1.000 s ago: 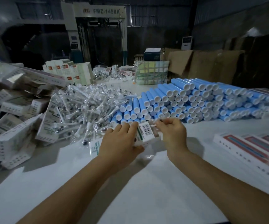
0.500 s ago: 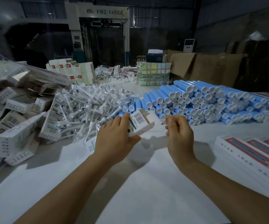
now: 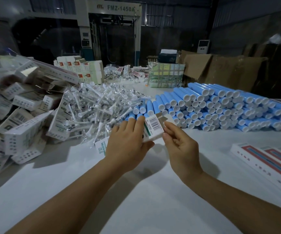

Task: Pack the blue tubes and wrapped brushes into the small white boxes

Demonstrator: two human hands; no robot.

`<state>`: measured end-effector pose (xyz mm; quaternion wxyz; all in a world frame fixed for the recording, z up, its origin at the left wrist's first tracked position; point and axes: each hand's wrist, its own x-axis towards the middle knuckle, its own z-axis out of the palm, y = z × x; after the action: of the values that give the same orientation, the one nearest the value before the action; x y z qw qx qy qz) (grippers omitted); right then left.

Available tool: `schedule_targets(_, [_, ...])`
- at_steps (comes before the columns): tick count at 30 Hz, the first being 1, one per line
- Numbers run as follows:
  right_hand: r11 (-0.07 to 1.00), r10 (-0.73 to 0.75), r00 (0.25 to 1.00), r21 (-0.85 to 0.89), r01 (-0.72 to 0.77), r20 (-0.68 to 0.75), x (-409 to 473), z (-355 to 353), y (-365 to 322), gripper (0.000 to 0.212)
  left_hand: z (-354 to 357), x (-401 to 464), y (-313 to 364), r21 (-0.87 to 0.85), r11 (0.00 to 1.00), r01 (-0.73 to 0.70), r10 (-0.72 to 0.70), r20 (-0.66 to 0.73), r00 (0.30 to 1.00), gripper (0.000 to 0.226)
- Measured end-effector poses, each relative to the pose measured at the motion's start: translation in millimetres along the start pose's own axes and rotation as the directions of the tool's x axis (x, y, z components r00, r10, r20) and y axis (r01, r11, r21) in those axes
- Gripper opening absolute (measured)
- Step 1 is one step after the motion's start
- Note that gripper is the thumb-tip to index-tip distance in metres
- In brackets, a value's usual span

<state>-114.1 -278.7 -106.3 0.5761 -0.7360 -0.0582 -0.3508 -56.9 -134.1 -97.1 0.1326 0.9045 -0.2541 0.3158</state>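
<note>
Head view showed a small white box (image 3: 153,128) held above the white table (image 3: 153,208), between the two hands and just in front of the near edge of the blue tube pile (image 3: 220,107). The left hand (image 3: 128,149) gripped the box from its left side, fingers curled over the top edge and thumb under the lower corner. The right hand (image 3: 182,149) was at the box's right end, with thumb and forefinger pinched near an open end flap; whether they actually held the flap could not be told. The box's barcode face was turned up toward the camera, and its long axis ran from lower left, in the left palm, to upper right, the open end pointing toward the tubes.

The tubes lay stacked on their sides, white caps facing the camera and to the right. A heap of wrapped brushes (image 3: 99,107) lay left of the tubes, beyond the left hand. Further left rose a pile of white boxes (image 3: 18,115). Long flat red-printed cartons (image 3: 271,162) lay at the table's right edge.
</note>
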Motion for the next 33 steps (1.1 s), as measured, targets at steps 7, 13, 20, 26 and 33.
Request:
schedule_targets(7, [0.992, 0.096, 0.995, -0.079, -0.094, 0.031, 9, 0, -2, 0.061, -2, -3, 10, 0.089, 0.993, -0.08, 0.076, 0.046, 0.996, 0.08])
schedule_targets(13, [0.987, 0.147, 0.989, -0.069, -0.146, -0.004, 13, 1, 0, 0.029, -3, -4, 12, 0.102, 0.99, -0.095, 0.089, 0.063, 0.994, 0.079])
schedule_targets(20, [0.99, 0.139, 0.99, -0.009, -0.139, 0.003, 11, 4, 2, 0.022, -3, -5, 15, 0.123, 0.988, -0.092, 0.085, 0.058, 0.995, 0.078])
schedule_targets(26, [0.991, 0.069, 0.996, -0.12, -0.063, 0.049, 14, 5, -1, 0.028, -1, -3, 15, 0.097, 0.993, -0.064, 0.059, 0.053, 0.997, 0.08])
schedule_targets(33, [0.915, 0.35, 0.927, 0.261, -0.307, -0.137, 26, -6, -3, 0.041, -5, 3, 9, -0.041, 0.998, 0.046, -0.046, 0.005, 0.999, 0.08])
